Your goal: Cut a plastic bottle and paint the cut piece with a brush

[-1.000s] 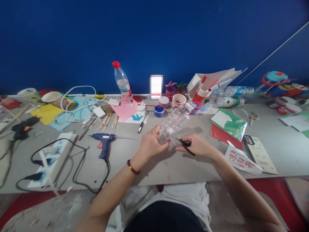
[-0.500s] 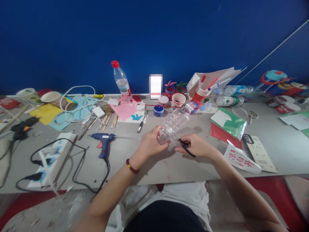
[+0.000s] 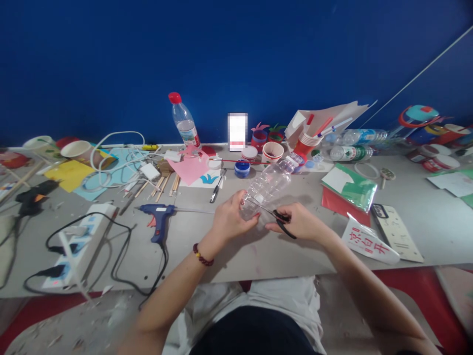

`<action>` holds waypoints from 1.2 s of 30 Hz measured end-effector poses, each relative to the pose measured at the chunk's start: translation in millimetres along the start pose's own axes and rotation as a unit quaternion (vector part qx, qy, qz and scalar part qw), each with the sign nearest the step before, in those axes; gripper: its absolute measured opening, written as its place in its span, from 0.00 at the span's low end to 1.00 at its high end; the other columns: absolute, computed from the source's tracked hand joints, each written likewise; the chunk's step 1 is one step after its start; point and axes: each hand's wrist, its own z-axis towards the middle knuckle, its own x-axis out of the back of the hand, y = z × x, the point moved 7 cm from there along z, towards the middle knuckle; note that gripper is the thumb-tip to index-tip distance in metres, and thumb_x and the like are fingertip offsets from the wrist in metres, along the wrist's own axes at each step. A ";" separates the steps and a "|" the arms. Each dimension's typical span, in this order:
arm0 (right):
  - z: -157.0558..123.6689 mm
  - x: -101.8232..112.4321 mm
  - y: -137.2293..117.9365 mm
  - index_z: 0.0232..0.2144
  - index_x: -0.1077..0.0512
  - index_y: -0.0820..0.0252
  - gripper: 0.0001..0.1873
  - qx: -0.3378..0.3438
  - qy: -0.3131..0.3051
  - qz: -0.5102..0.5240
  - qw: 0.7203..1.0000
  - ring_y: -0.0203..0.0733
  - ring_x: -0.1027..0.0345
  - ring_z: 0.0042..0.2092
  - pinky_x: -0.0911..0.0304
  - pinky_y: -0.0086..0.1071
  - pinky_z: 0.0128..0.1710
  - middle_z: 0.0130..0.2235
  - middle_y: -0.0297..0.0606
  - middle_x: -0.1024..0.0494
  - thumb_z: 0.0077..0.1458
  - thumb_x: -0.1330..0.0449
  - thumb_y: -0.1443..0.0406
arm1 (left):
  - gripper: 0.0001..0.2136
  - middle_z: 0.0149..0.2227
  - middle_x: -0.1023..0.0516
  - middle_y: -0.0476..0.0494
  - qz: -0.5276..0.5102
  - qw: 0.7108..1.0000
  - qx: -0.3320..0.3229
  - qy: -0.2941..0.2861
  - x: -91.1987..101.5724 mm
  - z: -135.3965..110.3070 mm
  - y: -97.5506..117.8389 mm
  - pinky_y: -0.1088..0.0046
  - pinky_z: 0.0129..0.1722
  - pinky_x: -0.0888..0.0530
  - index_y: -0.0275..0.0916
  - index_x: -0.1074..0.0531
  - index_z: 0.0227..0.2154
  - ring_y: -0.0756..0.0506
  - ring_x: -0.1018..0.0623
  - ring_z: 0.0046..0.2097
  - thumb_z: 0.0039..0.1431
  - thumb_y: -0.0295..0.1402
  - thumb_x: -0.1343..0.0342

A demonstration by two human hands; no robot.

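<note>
A clear plastic bottle (image 3: 271, 180) lies tilted over the table, its neck pointing away to the right. My left hand (image 3: 233, 217) is closed around its near end, thumb on one side and fingers on the other. In my right hand (image 3: 295, 222) is a pair of scissors with black handles (image 3: 284, 227), fingers in the loops. The scissors' blades reach the bottle's wall near its base, close to my left fingers. Whether the blades pass through the plastic I cannot make out.
A blue glue gun (image 3: 159, 217) with its cord and a white power strip (image 3: 86, 246) lie at left. Behind the bottle stand a blue paint pot (image 3: 242, 168), paper cups (image 3: 272, 152) and a red-capped bottle (image 3: 184, 121). Green paper (image 3: 356, 190) and a torn label (image 3: 369, 241) are at right.
My right hand and the scissors have shifted very slightly left, toward the bottle's base. My left hand keeps its hold on the bottle.
</note>
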 end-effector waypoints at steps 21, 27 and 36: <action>7.5 -3.7 4.8 0.15 0.47 0.57 0.31 -0.041 0.021 0.063 0.997 0.32 0.55 0.24 0.56 0.31 0.23 0.19 0.28 0.47 0.44 0.35 0.44 | 0.25 0.41 0.20 0.44 0.021 0.998 0.044 0.029 -1.4 0.7 -7.8 0.68 0.38 0.26 0.41 0.34 0.50 0.42 0.20 0.42 0.51 0.43 0.37; 4.3 -8.5 9.4 0.15 0.44 0.57 0.30 -0.076 0.011 0.124 0.989 0.32 0.50 0.22 0.54 0.30 0.21 0.18 0.27 0.44 0.42 0.33 0.45 | 0.26 0.41 0.21 0.41 0.030 0.997 0.037 0.066 0.2 -1.5 -9.8 0.67 0.40 0.26 0.39 0.34 0.53 0.41 0.20 0.42 0.54 0.44 0.37; 0.9 -15.1 13.4 0.16 0.44 0.57 0.32 -0.098 0.011 0.149 0.984 0.30 0.51 0.21 0.54 0.27 0.20 0.17 0.26 0.44 0.41 0.31 0.43 | 0.26 0.38 0.20 0.38 0.147 0.979 -0.010 0.144 6.6 -1.4 -8.8 0.68 0.36 0.28 0.35 0.30 0.52 0.40 0.21 0.40 0.58 0.49 0.42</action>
